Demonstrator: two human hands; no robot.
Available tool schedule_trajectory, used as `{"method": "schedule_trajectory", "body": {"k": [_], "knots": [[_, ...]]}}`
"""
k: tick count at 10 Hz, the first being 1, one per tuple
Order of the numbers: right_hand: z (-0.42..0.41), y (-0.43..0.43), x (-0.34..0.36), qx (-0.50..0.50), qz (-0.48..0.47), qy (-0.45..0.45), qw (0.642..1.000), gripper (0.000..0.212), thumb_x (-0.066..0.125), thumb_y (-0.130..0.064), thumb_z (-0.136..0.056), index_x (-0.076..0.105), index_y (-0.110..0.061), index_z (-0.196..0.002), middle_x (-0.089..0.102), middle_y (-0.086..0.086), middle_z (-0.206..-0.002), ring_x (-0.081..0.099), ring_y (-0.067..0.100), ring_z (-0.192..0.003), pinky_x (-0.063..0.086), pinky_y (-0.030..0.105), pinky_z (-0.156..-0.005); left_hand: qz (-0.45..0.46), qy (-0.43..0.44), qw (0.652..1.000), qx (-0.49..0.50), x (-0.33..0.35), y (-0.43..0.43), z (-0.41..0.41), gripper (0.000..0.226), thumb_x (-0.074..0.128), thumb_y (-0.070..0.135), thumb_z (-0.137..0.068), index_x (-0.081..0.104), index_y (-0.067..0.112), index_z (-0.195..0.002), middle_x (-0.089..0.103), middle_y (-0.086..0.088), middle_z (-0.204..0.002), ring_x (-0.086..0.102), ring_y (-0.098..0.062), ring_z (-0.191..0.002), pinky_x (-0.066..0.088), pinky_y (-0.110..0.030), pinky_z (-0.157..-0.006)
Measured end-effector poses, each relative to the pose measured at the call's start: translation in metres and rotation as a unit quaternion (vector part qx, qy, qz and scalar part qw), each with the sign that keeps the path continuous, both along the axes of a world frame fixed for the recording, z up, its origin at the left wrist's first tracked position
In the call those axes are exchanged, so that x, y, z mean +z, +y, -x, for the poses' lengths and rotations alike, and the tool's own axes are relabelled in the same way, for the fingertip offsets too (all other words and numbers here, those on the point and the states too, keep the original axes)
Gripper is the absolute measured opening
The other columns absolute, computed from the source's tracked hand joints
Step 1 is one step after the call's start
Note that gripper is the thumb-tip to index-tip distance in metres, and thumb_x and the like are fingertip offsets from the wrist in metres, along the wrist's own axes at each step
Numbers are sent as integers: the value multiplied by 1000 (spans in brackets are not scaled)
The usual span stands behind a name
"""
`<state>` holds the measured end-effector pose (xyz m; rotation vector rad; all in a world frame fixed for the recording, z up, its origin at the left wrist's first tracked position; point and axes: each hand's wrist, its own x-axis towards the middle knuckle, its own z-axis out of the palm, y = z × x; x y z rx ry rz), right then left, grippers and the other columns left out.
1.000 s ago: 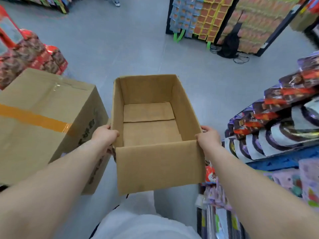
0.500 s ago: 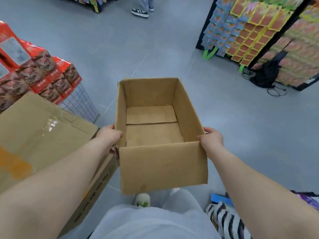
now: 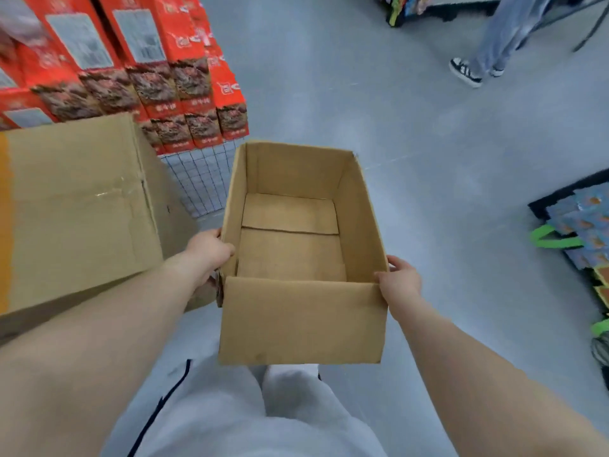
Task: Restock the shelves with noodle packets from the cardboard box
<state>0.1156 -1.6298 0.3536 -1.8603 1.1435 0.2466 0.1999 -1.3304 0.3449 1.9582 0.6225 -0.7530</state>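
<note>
Two cardboard boxes: one open box (image 3: 301,324), one taped box (image 3: 75,206). Two hands: left hand (image 3: 207,250), right hand (image 3: 400,282). Red packs (image 3: 155,84): over a dozen.

I see a smooth grey floor (image 3: 412,133). On my left a wire rack (image 3: 197,183) stands on it, stacked with red packs (image 3: 171,87). Far ahead, someone's black-and-white shoe (image 3: 464,72) stands on it too.

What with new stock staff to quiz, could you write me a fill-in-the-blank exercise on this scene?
1. The left hand and right hand grip an open cardboard box that is ____ inside.
2. The bigger taped carton sits on the person's ____ side.
3. The stacked packages beyond that carton are mostly ____.
Missing words: empty; left; red.
</note>
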Motion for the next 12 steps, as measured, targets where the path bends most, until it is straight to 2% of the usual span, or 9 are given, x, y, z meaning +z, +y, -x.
{"method": "schedule_trajectory", "body": {"k": [2,3,4,5,6,7,8,10,12], "knots": [[-79,-24,-41,96,-22,21,995,45,53,1,-82,59,-21,-121,65,-5,-94,63,20,-83,54,38,-81,-12,21,995,97,-39,-11,-28,36,55,11,-90,56,20,-125,63,-9,-108,61,-31,-97,54,-40,-78],[-115,-25,-92,130,-33,36,990,46,52,1,-83,59,-21,-122,65,-4,-97,62,16,-80,51,31,-73,-26,35,990,133,-90,-15,-42,40,53,10,-92,52,19,-131,60,-7,-107,59,-30,-100,52,-38,-80],[-147,-19,-149,154,-46,40,986,44,50,1,-85,58,-19,-122,63,-5,-95,60,15,-77,48,29,-70,-53,37,984,165,-151,-17,-56,44,51,8,-93,47,17,-136,60,-10,-119,57,-29,-99,49,-36,-84],[-172,-10,-216,172,-62,47,982,44,48,2,-86,57,-19,-123,64,-5,-98,60,13,-78,50,27,-71,-66,47,977,197,-219,-15,-62,45,49,6,-95,44,16,-139,57,-11,-126,54,-32,-110,44,-34,-84],[-185,1,-275,187,-81,50,978,46,46,2,-88,55,-20,-126,63,-5,-100,58,5,-76,46,20,-62,-81,53,970,223,-277,-5,-60,46,50,8,-96,42,20,-140,54,-10,-131,51,-32,-118,42,-35,-89],[-194,11,-333,204,-91,44,974,46,44,4,-88,55,-20,-126,63,-2,-101,57,4,-76,45,18,-61,-92,51,965,242,-336,6,-58,48,52,13,-96,41,25,-141,56,-7,-132,52,-31,-117,44,-41,-97],[-199,22,-383,212,-97,49,971,47,44,3,-87,53,-21,-127,61,-8,-95,58,7,-78,48,23,-67,-90,48,959,266,-383,15,-57,50,51,15,-96,38,27,-143,56,-5,-132,53,-29,-118,43,-41,-101],[-203,36,-451,256,-105,68,959,51,41,3,-89,44,-18,-135,59,-2,-115,57,17,-94,49,31,-82,-141,19,964,226,-439,28,-61,45,47,26,-98,38,30,-142,56,-5,-131,53,-32,-116,44,-45,-99],[-202,42,-449,304,-109,127,938,61,55,-8,-91,31,-20,-146,37,4,-148,41,21,-130,37,28,-96,-94,42,970,220,-428,20,-65,63,57,38,-92,28,31,-147,46,4,-140,50,-25,-123,46,-41,-99]]}}
